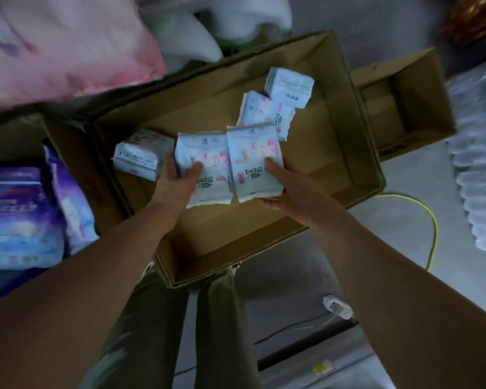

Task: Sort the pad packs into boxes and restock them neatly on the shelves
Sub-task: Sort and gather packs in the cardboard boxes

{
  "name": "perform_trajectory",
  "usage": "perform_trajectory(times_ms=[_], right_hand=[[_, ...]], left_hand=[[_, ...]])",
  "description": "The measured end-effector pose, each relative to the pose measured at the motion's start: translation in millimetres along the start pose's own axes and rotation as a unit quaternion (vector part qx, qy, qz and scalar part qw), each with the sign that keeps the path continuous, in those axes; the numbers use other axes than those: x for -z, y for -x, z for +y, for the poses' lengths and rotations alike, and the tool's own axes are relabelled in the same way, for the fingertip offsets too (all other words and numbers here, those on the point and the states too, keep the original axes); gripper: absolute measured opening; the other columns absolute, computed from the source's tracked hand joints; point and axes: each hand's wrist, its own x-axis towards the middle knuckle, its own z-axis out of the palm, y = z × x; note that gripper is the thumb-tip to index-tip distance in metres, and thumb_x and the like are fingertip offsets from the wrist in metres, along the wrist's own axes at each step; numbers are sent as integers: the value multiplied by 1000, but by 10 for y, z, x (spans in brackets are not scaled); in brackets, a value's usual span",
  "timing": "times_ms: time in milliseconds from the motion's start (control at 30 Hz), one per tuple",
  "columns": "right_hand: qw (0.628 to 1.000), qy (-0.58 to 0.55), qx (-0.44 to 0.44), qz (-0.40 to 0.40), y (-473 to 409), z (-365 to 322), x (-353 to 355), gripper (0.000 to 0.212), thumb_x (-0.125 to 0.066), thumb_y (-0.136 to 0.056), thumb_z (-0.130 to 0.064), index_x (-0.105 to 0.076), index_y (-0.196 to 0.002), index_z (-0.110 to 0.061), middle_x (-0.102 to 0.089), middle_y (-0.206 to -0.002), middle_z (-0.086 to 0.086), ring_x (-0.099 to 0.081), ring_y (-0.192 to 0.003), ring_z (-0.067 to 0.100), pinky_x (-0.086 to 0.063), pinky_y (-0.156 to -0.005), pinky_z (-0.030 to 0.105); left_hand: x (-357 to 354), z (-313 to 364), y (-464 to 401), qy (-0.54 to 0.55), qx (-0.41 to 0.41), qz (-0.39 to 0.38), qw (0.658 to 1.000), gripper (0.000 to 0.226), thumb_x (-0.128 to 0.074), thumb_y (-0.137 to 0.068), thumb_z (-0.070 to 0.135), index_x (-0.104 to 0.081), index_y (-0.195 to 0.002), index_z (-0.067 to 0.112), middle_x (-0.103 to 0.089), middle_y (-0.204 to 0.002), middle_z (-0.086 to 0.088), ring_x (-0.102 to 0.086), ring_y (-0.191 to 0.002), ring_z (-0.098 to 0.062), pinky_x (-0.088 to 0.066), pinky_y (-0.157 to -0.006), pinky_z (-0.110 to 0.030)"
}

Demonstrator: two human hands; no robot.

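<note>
While the left hand (177, 182) curls its thumb over the face of one pale blue plastic pad pack with pink print (208, 169), the right hand (284, 189) grasps a matching second pack (254, 161) from beneath, thumb on top. Both packs are held side by side, touching, above the large open brown cardboard box (359, 153). Three more pale packs (289, 87) lie inside it. A smaller open cardboard box (421, 108) stands just beside it, purple packs (20, 217) at left.
</note>
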Motion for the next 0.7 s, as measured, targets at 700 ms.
perform_trajectory(times_ms=[700], right_hand=[[934,296,177,-95,2849,-1531,-2194,49,-53,-95,-54,-58,-131,-22,-72,-116,-4,-68,-106,14,-54,-88,33]], left_hand=[[2172,1837,2826,121,-180,37,975,54,-77,-82,25,-49,-127,16,-65,-118,-10,-66,-105,-27,-56,-89,-47]])
